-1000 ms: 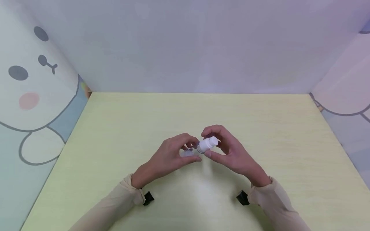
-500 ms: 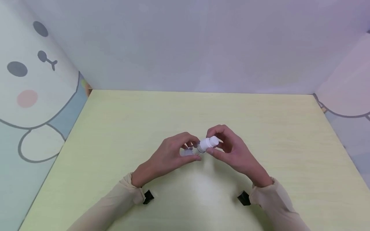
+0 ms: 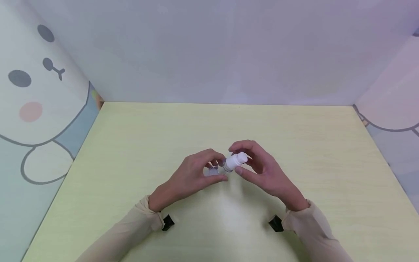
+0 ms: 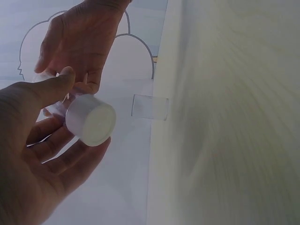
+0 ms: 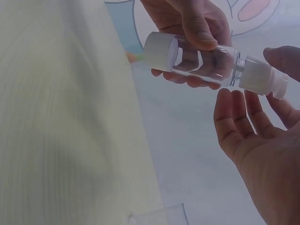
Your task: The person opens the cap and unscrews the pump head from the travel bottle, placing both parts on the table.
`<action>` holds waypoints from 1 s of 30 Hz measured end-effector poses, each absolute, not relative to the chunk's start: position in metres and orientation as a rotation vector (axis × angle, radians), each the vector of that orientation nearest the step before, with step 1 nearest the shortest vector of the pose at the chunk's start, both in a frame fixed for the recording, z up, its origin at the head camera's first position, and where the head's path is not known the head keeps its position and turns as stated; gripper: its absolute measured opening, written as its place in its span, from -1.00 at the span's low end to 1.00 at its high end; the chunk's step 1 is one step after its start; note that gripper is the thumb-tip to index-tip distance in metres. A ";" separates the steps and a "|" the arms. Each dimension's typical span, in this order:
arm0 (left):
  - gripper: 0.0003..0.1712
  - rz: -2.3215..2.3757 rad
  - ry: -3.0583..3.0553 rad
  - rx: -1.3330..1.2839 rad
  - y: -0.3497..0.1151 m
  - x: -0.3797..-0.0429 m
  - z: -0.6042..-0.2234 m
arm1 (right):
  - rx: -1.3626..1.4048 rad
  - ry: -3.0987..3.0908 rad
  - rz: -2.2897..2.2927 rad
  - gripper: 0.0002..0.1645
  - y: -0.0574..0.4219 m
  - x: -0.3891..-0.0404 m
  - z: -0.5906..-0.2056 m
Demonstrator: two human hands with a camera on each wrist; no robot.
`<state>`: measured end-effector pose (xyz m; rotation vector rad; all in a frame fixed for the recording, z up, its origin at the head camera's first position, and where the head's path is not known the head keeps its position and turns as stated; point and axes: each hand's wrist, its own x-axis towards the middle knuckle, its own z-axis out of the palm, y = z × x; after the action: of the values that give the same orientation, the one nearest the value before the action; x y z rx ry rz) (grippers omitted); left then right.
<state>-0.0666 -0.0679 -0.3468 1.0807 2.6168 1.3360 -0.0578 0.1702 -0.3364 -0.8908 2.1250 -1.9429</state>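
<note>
My left hand (image 3: 193,174) holds a small clear bottle (image 5: 222,61) tilted above the table, thumb on one side and fingers behind. The bottle has a broad white base (image 4: 98,123) and a white stepped top (image 3: 234,161) pointing up to the right. Around that top, my right hand (image 3: 262,167) stands with fingers spread. Its index finger arches clear of the top in the head view, while the thumb tip is right beside it. From the right wrist view, the thumb and the extended fingers lie on opposite sides of the white top (image 5: 260,77).
A clear, cup-like piece (image 4: 150,107) shows by the table's edge in the left wrist view, and low in the right wrist view. The pale wooden table (image 3: 147,127) meets a plain back wall (image 3: 222,54). Cartoon-printed panels (image 3: 39,109) flank it. Black devices (image 3: 276,223) sit at both wrists.
My right hand's fingers draw back slightly from the white top, then the index finger lifts and reaches forward again. The left hand keeps its grip on the bottle nearly in place.
</note>
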 end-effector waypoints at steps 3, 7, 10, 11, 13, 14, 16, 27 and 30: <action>-0.53 1.332 2.614 1.077 -0.067 -0.066 -0.347 | -0.793 2.158 -1.924 -0.48 0.169 -0.057 -0.336; -0.53 1.323 2.616 1.068 -0.067 -0.065 -0.347 | -0.705 2.175 -1.922 -0.56 0.169 -0.056 -0.336; -0.53 1.320 2.614 1.075 -0.067 -0.066 -0.346 | -0.700 2.169 -1.930 -0.59 0.169 -0.057 -0.334; -0.53 1.317 2.613 1.082 -0.067 -0.066 -0.345 | -0.714 2.166 -1.933 -0.59 0.170 -0.057 -0.334; -0.54 1.313 2.614 1.084 -0.067 -0.066 -0.345 | -0.745 2.153 -1.939 -0.59 0.170 -0.057 -0.333; -0.53 1.312 2.617 1.084 -0.067 -0.066 -0.345 | -0.763 2.151 -1.939 -0.58 0.171 -0.057 -0.333; -0.53 1.309 2.622 1.082 -0.067 -0.066 -0.345 | -0.806 2.144 -1.942 -0.58 0.171 -0.057 -0.333; -0.52 1.304 2.621 1.080 -0.065 -0.064 -0.344 | -0.870 2.141 -1.940 -0.46 0.172 -0.057 -0.334; -0.53 1.310 2.623 1.089 -0.065 -0.064 -0.344 | -0.745 2.156 -1.936 -0.44 0.171 -0.057 -0.332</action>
<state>-0.0636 -0.0646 -0.3440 1.0888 2.6226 1.3103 -0.0567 0.1713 -0.3319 -0.7449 2.1558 -1.9357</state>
